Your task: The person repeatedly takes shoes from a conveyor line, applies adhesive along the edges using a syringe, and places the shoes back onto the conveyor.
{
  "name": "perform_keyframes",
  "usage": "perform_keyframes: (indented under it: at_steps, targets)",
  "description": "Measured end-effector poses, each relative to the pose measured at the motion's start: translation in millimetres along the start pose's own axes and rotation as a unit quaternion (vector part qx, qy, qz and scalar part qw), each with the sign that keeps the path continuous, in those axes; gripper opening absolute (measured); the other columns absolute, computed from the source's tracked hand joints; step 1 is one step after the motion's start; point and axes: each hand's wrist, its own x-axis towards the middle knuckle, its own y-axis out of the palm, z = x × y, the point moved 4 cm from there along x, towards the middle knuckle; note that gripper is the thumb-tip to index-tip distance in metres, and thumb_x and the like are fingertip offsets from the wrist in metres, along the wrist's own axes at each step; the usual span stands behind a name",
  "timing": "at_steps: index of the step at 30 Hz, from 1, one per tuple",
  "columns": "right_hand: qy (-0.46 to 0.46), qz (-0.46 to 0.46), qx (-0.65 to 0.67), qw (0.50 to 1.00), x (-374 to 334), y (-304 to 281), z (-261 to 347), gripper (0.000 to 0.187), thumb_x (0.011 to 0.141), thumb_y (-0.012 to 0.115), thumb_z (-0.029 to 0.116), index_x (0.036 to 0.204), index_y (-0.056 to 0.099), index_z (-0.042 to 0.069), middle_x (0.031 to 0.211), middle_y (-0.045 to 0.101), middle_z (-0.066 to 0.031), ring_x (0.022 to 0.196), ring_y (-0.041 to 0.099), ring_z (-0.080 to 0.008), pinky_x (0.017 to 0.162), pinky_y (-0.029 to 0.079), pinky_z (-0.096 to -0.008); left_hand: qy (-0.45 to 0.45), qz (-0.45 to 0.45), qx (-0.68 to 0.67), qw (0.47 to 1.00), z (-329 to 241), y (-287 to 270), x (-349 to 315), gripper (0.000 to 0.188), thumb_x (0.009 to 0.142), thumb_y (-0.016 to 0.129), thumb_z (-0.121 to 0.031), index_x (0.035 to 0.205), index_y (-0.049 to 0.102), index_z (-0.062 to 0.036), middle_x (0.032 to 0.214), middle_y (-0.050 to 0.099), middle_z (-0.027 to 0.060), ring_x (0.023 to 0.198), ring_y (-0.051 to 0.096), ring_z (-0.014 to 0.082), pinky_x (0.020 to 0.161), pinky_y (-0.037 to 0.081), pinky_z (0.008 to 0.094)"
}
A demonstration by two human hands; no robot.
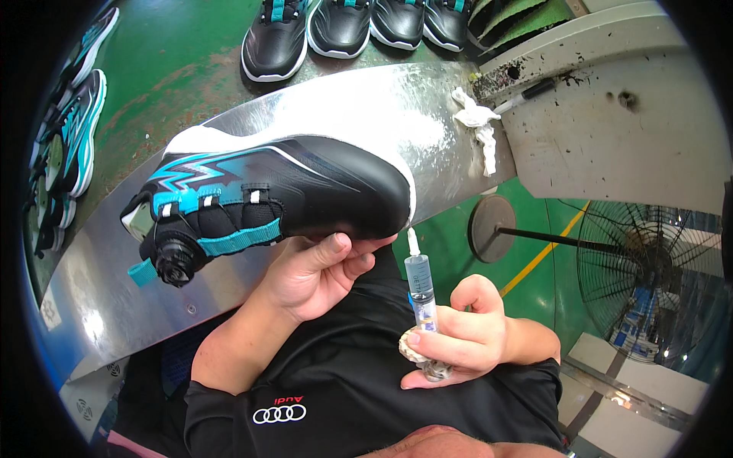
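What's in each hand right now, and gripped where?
Left hand: the black-and-teal shoe, near its toe. Right hand: the syringe, around its rear end, opposite the tip.

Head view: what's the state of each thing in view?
Left hand: gripping held shoe's toe end
Right hand: gripping syringe
Held shoe: sideways, sole facing away
Syringe: tip at toe edge, contact unclear
Shoe row: upright, partly out of frame
White material: crumpled
Fan: standing; spinning unclear

Black-and-teal shoe (321, 179) tilted sideways, toe rightward; clear syringe (420, 278), white tip just beside that toe.
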Motion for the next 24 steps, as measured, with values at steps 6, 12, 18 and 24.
perform_keyframes:
  at_steps: [6,12,18,24]
  targets:
    - [-0.039,-0.036,-0.05,0.997,-0.9,8.5,-1.2,0.033,0.067,0.074,0.03,0.094,0.063,0.013,0.074,0.058,0.0033,0.054,0.034,-0.0129,0.052,0.027,-0.026,-0.008,-0.002,-0.04,0.999,1.5,3.8,0.4,0.032,0.089,0.059,-0.011,0.12,0.054,-0.0045,0.12,0.057,0.0158,0.113,0.056,0.029,0.083,0.055,0.0307]
    - [-0.049,-0.033,-0.075,0.995,0.9,10.4,1.0,0.029,0.07,0.073,0.029,0.092,0.064,0.014,0.072,0.056,0.0038,0.054,0.034,-0.0131,0.052,0.027,-0.0261,-0.011,-0.003,-0.041,0.999,0.7,10.1,-0.5,0.033,0.089,0.059,-0.014,0.121,0.053,-0.0046,0.12,0.057,0.0158,0.112,0.056,0.0278,0.083,0.055,0.0306]
    - [-0.037,-0.015,-0.06,0.997,0.5,13.5,-0.5,0.031,0.068,0.074,0.031,0.091,0.064,0.014,0.07,0.055,0.0042,0.055,0.034,-0.0133,0.051,0.027,-0.0266,-0.001,-0.004,-0.048,0.999,-1.8,10.1,-0.7,0.033,0.089,0.058,-0.014,0.121,0.053,-0.0044,0.119,0.058,0.0156,0.113,0.056,0.0279,0.083,0.055,0.0307]
    - [-0.091,-0.149,-0.097,0.98,-10.3,3.8,-4.1,0.047,0.064,0.08,0.042,0.096,0.06,0.014,0.08,0.055,-0.0011,0.062,0.038,-0.018,0.054,0.03,-0.0293,-0.038,0.01,-0.021,0.999,-3.8,6.3,-18.0,0.037,0.086,0.061,-0.013,0.121,0.054,-0.0035,0.117,0.06,0.0145,0.11,0.058,0.0281,0.082,0.053,0.0347]
